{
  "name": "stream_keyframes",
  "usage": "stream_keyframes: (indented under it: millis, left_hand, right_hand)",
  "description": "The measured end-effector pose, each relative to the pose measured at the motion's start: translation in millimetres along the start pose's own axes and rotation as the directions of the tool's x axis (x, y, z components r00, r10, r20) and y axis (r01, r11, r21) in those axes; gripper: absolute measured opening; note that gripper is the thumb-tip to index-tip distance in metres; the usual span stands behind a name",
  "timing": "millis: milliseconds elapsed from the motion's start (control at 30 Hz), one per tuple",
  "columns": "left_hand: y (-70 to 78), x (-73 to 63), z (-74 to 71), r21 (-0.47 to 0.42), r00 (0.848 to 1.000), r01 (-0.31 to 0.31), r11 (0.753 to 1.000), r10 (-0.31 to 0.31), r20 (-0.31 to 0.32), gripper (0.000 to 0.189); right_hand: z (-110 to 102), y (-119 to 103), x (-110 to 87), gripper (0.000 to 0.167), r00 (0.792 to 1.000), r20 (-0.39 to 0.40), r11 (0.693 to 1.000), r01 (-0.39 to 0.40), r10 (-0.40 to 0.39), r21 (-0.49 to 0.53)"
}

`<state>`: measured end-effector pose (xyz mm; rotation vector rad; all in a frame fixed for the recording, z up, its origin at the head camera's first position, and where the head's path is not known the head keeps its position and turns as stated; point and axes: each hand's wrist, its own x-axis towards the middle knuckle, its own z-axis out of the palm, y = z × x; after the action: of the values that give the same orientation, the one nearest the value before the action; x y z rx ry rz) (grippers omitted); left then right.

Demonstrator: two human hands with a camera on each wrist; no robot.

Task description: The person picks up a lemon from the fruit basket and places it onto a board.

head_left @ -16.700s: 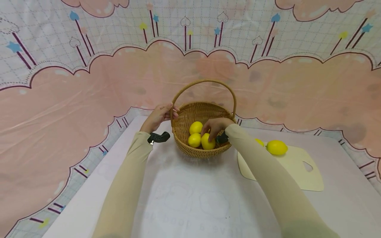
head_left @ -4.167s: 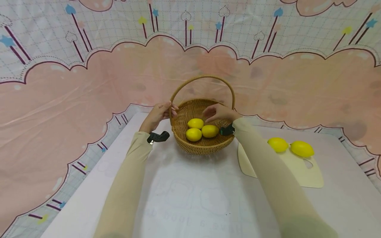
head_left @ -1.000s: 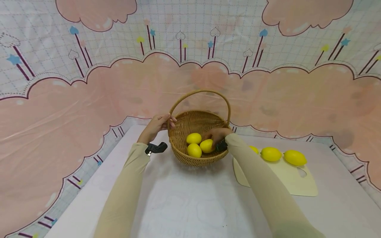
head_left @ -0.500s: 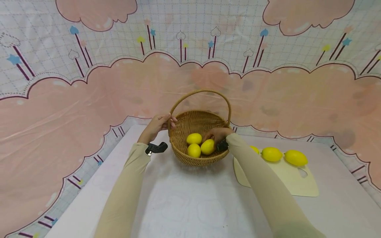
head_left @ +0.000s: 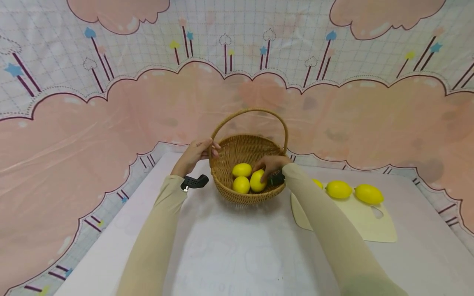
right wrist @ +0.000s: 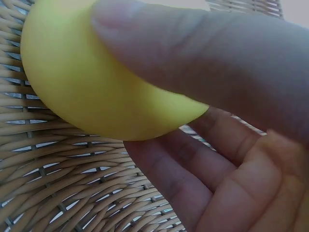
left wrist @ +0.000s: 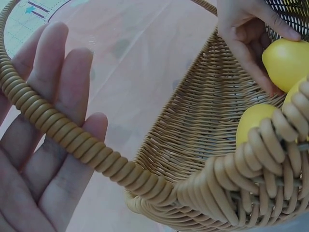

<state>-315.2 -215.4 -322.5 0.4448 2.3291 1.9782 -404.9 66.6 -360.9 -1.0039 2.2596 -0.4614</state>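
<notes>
A brown wicker basket [head_left: 246,199] with an arched handle [head_left: 255,109] stands on the white table, its inside facing me. My left hand [head_left: 194,155] holds the foot of the handle at its left side, thumb in front and fingers behind. Inside the basket my right hand [head_left: 273,163] grips a yellow lemon [head_left: 257,181]. In the right wrist view the thumb presses on top of that lemon [right wrist: 72,72], with other fingers curled beneath it. Two more lemons lie left of it, one farther back [head_left: 242,170] and one in front [head_left: 241,185].
To the right, a cream cutting board [head_left: 370,224] lies partly under my right forearm. A row of lemons sits along its far edge: one at the right end [head_left: 369,193], one in the middle [head_left: 338,189], one half hidden by the sleeve. A patterned curtain [head_left: 237,94] rises behind the table.
Since the earliest frame, lemons on the board have been added or shifted rightward. Over the last second the right hand has turned the lemon more upright in the basket. The left hand stays on the handle.
</notes>
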Motion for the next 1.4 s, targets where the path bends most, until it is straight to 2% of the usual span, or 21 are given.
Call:
stream_keyframes:
  millis: [233, 500, 800, 1200, 1400]
  left_hand:
    - [-2.8, -0.6, -0.7, -0.017, 1.0, -0.011, 1.0, 0.011, 0.0, 0.036]
    - [-3.0, 1.6, -1.0, -0.002, 1.0, -0.005, 1.0, 0.005, -0.011, 0.036]
    - [-2.5, 3.5, -1.7, -0.012, 1.0, -0.02, 1.0, 0.021, 0.003, 0.035]
    - [-3.5, 3.0, -1.6, -0.02, 1.0, -0.014, 1.0, 0.014, -0.003, 0.036]
    - [-4.5, 3.7, -3.7, -0.009, 1.0, -0.009, 1.0, 0.009, -0.002, 0.043]
  right_hand:
    - [1.5, -3.3, -1.5, 0.049, 0.998, 0.014, 0.998, -0.065, 0.066, -0.015]
    - [0.1, -2.1, 0.4, 0.052, 0.996, 0.021, 0.996, -0.086, 0.087, -0.031]
    - [-1.4, -1.8, -0.1, 0.053, 0.996, 0.003, 0.996, -0.087, 0.087, -0.03]
    - [-2.3, -0.8, 0.7, 0.054, 0.995, -0.087, 0.998, -0.042, 0.038, -0.05]
    - [-4.5, -6.7, -2.3, 0.055, 0.987, -0.128, 0.995, -0.101, 0.099, -0.007]
